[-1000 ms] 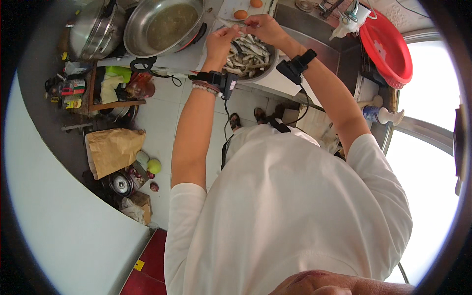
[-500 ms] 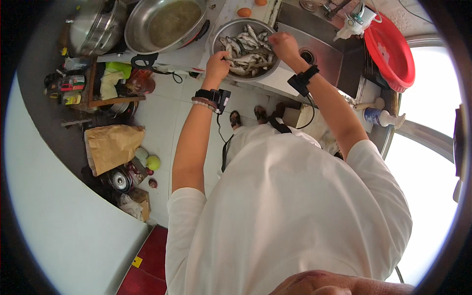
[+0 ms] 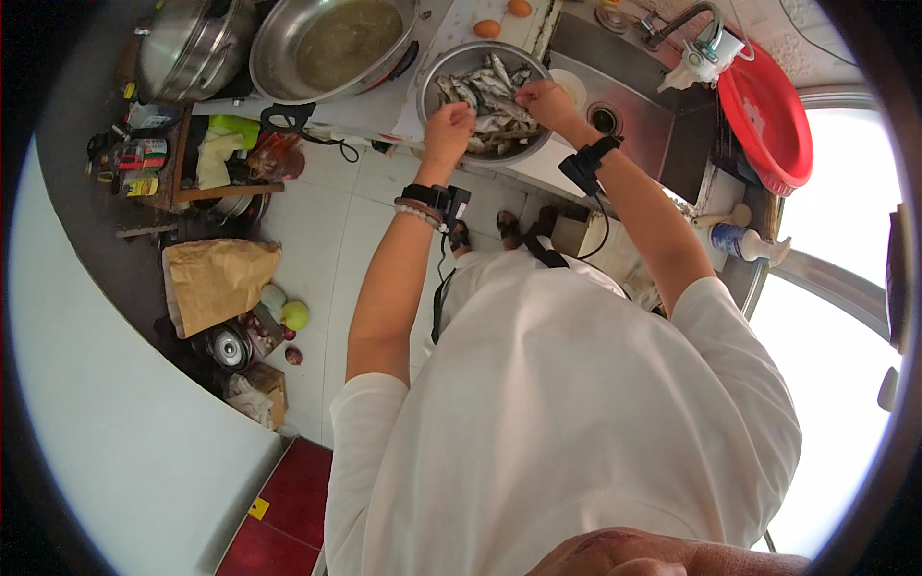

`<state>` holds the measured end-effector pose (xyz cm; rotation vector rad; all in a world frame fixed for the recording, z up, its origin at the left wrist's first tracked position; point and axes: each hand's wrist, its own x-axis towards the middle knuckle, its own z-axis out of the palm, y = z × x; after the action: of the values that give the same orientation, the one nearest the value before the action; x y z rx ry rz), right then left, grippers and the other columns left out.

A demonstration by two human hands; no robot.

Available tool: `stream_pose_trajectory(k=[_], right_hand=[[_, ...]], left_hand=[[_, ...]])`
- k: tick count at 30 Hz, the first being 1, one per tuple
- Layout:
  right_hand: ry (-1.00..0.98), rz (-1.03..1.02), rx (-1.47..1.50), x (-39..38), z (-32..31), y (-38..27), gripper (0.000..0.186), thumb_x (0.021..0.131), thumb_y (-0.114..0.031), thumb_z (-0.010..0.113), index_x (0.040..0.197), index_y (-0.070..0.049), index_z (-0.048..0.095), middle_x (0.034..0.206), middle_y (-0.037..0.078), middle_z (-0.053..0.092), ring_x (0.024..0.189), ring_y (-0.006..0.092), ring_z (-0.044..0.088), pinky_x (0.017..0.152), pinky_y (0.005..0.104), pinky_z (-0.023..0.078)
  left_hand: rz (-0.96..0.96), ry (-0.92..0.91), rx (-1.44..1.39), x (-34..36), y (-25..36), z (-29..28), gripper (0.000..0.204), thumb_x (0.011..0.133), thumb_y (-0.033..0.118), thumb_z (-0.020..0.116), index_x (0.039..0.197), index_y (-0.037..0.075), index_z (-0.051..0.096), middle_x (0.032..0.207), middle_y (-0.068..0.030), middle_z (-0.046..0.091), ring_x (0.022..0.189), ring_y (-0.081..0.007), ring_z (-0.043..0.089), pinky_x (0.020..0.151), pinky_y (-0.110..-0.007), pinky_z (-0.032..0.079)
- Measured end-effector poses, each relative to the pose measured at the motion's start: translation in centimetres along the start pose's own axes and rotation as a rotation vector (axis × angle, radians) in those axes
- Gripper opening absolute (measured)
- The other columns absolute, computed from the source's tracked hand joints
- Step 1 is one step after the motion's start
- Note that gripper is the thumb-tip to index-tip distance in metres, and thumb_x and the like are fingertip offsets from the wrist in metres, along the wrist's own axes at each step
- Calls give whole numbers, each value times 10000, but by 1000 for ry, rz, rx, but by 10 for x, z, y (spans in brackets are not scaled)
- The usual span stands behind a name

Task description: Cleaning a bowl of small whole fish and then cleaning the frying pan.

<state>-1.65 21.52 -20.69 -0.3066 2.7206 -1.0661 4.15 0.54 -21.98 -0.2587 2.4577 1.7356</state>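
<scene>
A steel bowl (image 3: pixel 424 93) heaped with small silvery fish (image 3: pixel 495 82) sits on the counter's front edge. My left hand (image 3: pixel 450 129) is at the bowl's left side, fingers curled closed at the fish; what they hold is too small to make out. On the right side of the same bowl, my right hand (image 3: pixel 545 103) has thumb and fingers pinched among the fish, their contents hidden. Two brown eggs (image 3: pixel 487 29) lie behind the bowl. Just beyond my right hand, a pale round container (image 3: pixel 571 83) is partly visible in the sink.
A wide pan (image 3: pixel 279 72) with liquid and a lidded pot (image 3: pixel 182 58) stand left. Right are the steel sink (image 3: pixel 634 96), faucet (image 3: pixel 684 24), red basin (image 3: pixel 768 134) and spray bottle (image 3: pixel 730 240). A shelf with bottles (image 3: pixel 144 154) and paper bag (image 3: pixel 216 283) are low left.
Both hands came down from above the bowl's back, where they held a fish together, and parted to its sides. Since then they have moved inward among the fish.
</scene>
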Motion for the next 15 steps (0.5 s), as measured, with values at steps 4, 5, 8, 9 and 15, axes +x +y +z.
stream_pose_trajectory(k=[4, 5, 8, 9, 15], right_hand=[[59, -148, 47, -1, -2, -3, 154, 774, -107, 566, 871, -60, 677, 785, 150, 652, 723, 306, 627, 638, 373, 483], [94, -121, 48, 2, 0, -1, 145, 773, -110, 579, 871, -59, 674, 802, 144, 654, 742, 306, 625, 649, 371, 480], [18, -89, 100, -3, -13, 1, 145, 767, -118, 601, 885, -70, 670, 831, 135, 654, 781, 304, 622, 673, 366, 479], [-104, -113, 146, -8, -18, -3, 155, 762, -123, 611, 900, -82, 670, 843, 130, 653, 801, 303, 621, 686, 363, 480], [165, 201, -163, -21, -29, 19, 191, 767, -151, 622, 915, -31, 636, 864, 156, 643, 802, 291, 629, 706, 361, 492]], left_hand=[[-91, 7, -160, 11, 3, 14, 319, 840, 103, 590, 1132, -17, 543, 909, -96, 625, 790, -161, 594, 662, -282, 489], [-29, 56, 21, 16, -4, 15, 330, 841, 114, 595, 1141, -11, 537, 919, -100, 626, 799, -173, 598, 679, -297, 493], [76, 113, 93, 6, 25, 6, 316, 841, 113, 592, 1131, -3, 548, 985, -125, 624, 832, -208, 603, 733, -331, 492], [76, 110, 96, 3, 25, 3, 316, 841, 113, 592, 1131, -3, 548, 985, -125, 624, 832, -208, 603, 733, -331, 492], [33, 105, 430, -16, 5, -18, 293, 831, 81, 587, 1113, 3, 565, 1102, -144, 599, 908, -236, 604, 797, -336, 481]])
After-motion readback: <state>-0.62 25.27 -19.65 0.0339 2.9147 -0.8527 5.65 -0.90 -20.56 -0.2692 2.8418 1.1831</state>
